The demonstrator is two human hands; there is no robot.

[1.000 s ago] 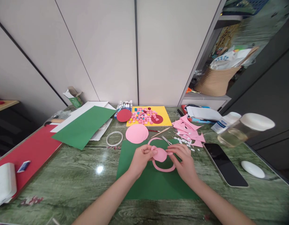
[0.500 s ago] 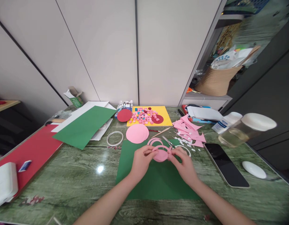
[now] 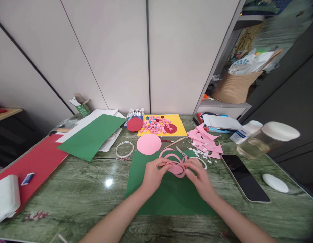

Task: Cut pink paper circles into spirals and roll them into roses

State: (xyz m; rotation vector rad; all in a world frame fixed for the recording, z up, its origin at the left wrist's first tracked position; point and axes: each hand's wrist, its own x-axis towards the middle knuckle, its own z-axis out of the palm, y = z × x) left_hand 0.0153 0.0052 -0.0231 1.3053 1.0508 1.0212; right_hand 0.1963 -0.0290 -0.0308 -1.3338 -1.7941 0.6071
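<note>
Curly pink paper [image 3: 175, 169] is just below centre frame, running sideways between the left hand [image 3: 151, 176] and right hand [image 3: 201, 178], both pinching it, about equally near, over green card [image 3: 171, 200].

bare hands [image 3: 152, 172], bare wrists [image 3: 144, 191], slender forearms [image 3: 118, 216]

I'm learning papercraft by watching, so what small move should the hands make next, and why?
Probably ease the thin curved pink paper strips apart between the left hand and right hand, since their loops cross and overlap at the fingertips above the green paper sheet.
</note>
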